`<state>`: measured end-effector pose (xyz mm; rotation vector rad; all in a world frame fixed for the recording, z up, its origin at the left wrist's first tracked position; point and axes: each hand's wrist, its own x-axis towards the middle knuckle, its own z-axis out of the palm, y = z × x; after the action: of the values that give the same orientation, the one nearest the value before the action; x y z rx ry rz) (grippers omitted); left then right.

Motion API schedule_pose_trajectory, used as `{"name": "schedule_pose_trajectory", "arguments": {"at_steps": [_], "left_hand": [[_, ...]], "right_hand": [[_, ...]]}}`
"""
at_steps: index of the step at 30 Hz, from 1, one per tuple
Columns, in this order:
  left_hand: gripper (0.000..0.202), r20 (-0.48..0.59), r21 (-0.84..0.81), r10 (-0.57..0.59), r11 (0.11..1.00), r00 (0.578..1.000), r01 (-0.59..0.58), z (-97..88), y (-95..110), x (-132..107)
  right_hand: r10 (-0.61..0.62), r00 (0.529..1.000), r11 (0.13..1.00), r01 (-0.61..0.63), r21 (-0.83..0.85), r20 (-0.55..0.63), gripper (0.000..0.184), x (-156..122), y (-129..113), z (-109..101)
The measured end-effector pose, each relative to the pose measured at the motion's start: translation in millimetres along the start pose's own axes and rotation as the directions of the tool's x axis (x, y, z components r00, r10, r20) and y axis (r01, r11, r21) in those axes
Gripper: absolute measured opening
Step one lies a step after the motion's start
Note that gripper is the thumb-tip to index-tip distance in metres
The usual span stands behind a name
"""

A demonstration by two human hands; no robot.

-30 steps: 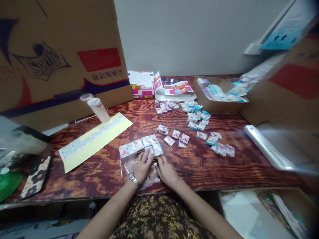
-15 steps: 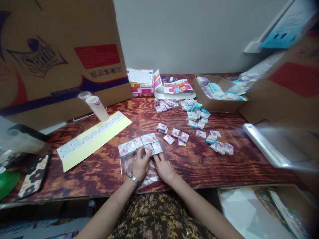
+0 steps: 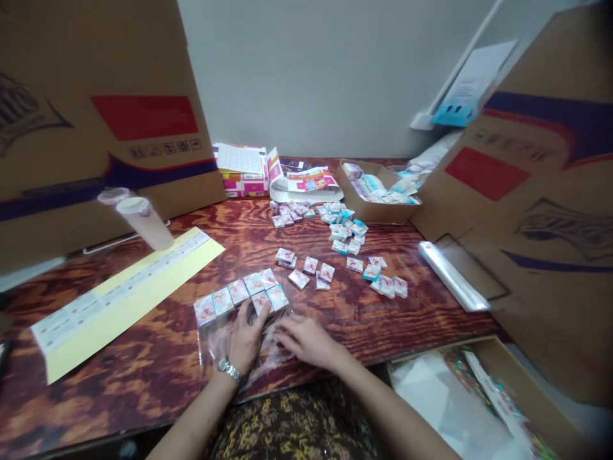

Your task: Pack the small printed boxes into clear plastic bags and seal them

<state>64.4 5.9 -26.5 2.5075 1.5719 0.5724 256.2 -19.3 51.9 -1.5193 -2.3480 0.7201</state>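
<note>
Cardboard pnls (image 3: pixel 105 121), plastic roll (image 3: pixel 453 276), cup (image 3: pixel 144 223), boxes (image 3: pixel 238 297) by hands (image 3: pixel 245 340)

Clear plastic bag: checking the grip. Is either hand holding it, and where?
Neither clearly grips it: the left hand lies flat on the bag, the right hand rests on it.

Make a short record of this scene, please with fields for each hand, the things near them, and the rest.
left hand: resting on the clear plastic bag, fingertips beside the small printed boxes
left wrist: metal wristwatch
right hand: on the same bag, fingers extended toward the left hand
things: boxes in two rows at the bag's far end
rest: loose boxes, cardboard tray, yellow-backed strip, tumbler, wooden table
</note>
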Motion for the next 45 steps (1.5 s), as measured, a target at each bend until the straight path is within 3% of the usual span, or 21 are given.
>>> {"name": "schedule_pose_trajectory", "arguments": {"at_steps": [2,5,7,9,11,13,14,15,17,18,19,20,21,25,28,30,33,36,40,45], "left_hand": [[0.062,0.01,0.022,-0.004,1.0,1.0,0.004,-0.3,0.5,1.0],[0.058,0.045,0.09,-0.034,0.995,0.998,0.03,-2.4,2.2,1.7],[0.055,0.062,0.132,-0.039,0.991,0.997,0.031,-3.0,3.0,1.6],[0.053,0.056,0.167,-0.036,0.986,0.998,0.026,-2.3,3.1,1.6],[0.051,0.034,0.198,-0.034,0.98,0.999,0.027,-1.0,2.7,1.8],[0.05,0.022,0.217,-0.028,0.976,0.999,0.023,0.3,2.1,2.1],[0.049,0.017,0.221,-0.019,0.975,1.0,0.014,0.8,1.7,2.2],[0.048,0.011,0.222,-0.002,0.975,1.0,0.0,1.2,1.2,2.3],[0.047,-0.012,0.225,0.039,0.974,0.999,-0.036,1.9,0.1,2.4],[0.046,-0.023,0.231,0.055,0.972,0.998,-0.048,2.2,-0.5,2.4],[0.046,-0.033,0.241,0.061,0.969,0.998,-0.051,2.6,-1.1,2.3],[0.046,-0.037,0.252,0.065,0.966,0.997,-0.054,2.8,-1.6,2.1],[0.046,-0.04,0.259,0.068,0.964,0.997,-0.055,3.1,-2.0,1.7],[0.048,-0.044,0.225,0.072,0.973,0.996,-0.06,4.8,-2.9,-0.4],[0.051,-0.038,0.183,0.068,0.981,0.997,-0.059,8.2,-4.1,-2.3],[0.051,-0.04,0.187,0.069,0.981,0.997,-0.06,11.1,-5.7,-3.3],[0.054,-0.059,0.193,0.079,0.979,0.995,-0.066,14.2,-8.0,-4.0],[0.061,-0.084,0.177,0.086,0.982,0.993,-0.07,14.0,-8.3,-3.6],[0.066,-0.112,0.153,0.075,0.987,0.991,-0.058,12.1,-5.7,-2.7],[0.065,-0.14,0.141,0.078,0.988,0.987,-0.058,10.6,-3.3,-1.6]], "right_hand": [[0.075,0.983,0.997,-0.073,0.015,-0.166,0.028,-3.1,23.7,-26.6],[0.33,0.828,0.913,-0.403,-0.071,-0.453,0.037,5.6,66.5,-52.0],[0.435,0.781,0.832,-0.539,-0.131,-0.448,0.05,16.0,88.0,-52.2],[0.486,0.805,0.823,-0.552,-0.131,-0.339,0.06,24.9,99.9,-43.7],[0.412,0.871,0.887,-0.45,-0.102,-0.268,0.068,27.5,106.6,-37.4],[0.32,0.894,0.922,-0.37,-0.115,-0.312,0.07,20.1,116.0,-42.6],[0.323,0.871,0.907,-0.396,-0.141,-0.37,0.068,12.5,123.6,-50.0],[0.364,0.821,0.866,-0.472,-0.164,-0.439,0.064,3.0,133.2,-59.4],[0.522,0.651,0.692,-0.701,-0.171,-0.551,0.06,-18.1,155.9,-78.4],[0.596,0.575,0.599,-0.783,-0.166,-0.56,0.06,-27.8,166.6,-85.2],[0.652,0.54,0.537,-0.825,-0.179,-0.532,0.06,-35.9,175.3,-88.8],[0.683,0.542,0.51,-0.834,-0.211,-0.49,0.059,-41.9,181.2,-89.3],[0.685,0.582,0.525,-0.811,-0.258,-0.437,0.058,-45.7,184.0,-86.9],[0.474,0.848,0.742,-0.529,-0.411,-0.235,0.056,-46.0,173.9,-72.1],[0.331,0.931,0.854,-0.364,-0.372,-0.151,0.05,-40.0,169.5,-81.9],[0.254,0.953,0.909,-0.293,-0.297,-0.163,0.049,-31.9,177.1,-99.1],[0.199,0.949,0.933,-0.26,-0.249,-0.244,0.051,-8.4,200.6,-126.2],[0.187,0.967,0.932,-0.23,-0.281,-0.172,0.053,24.4,226.2,-141.5],[0.178,0.981,0.934,-0.195,-0.3,-0.082,0.051,62.3,246.6,-142.8],[0.219,0.962,0.91,-0.262,-0.322,-0.166,0.052,82.0,251.2,-126.8]]}}
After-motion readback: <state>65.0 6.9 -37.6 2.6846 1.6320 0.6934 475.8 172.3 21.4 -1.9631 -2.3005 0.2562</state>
